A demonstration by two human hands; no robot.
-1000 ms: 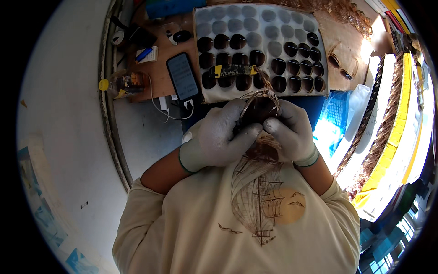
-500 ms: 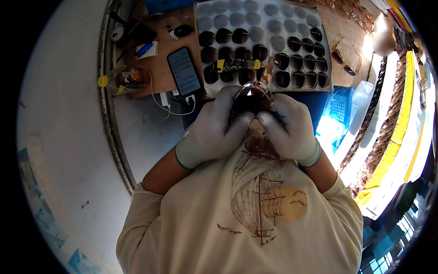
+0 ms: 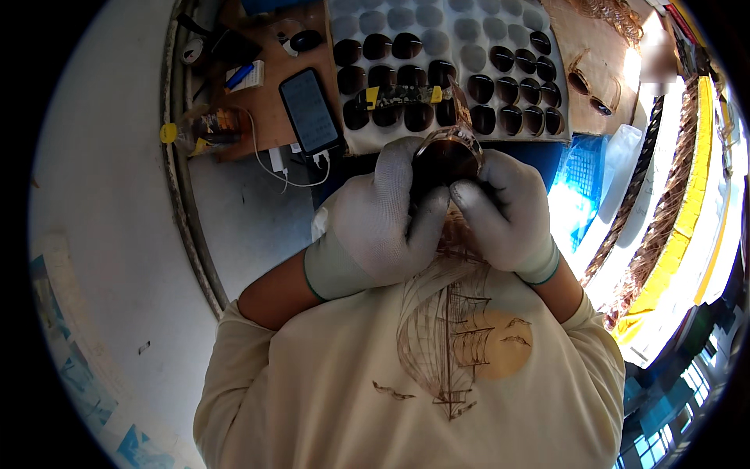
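Note:
In front of my chest, both gloved hands grip a pair of sunglasses [image 3: 451, 159] with a dark lens and a brownish translucent frame. My left hand [image 3: 383, 215] pinches it from the left, thumb in front and fingers behind. From the other side my right hand [image 3: 512, 207] closes on it, its thumb almost meeting the left one. Part of the frame is hidden by the gloves. Just beyond lies a white tray [image 3: 361, 143] with rows of dark lenses [image 3: 419, 117] and pale round spots. Across the lenses rests a dark patterned strip [image 3: 402, 97] with yellow ends.
Left of the tray are a phone [image 3: 311, 111] with a white cable, a bottle [image 3: 207, 129] with a yellow cap, and a blue marker [image 3: 240, 76]. Another pair of sunglasses [image 3: 591, 92] lies on the table at right. Below it stands a blue mesh basket [image 3: 580, 176].
Both hands have shifted slightly right with the sunglasses, which now sit a little higher and are tilted differently. The surroundings have moved slightly up and left in the view.

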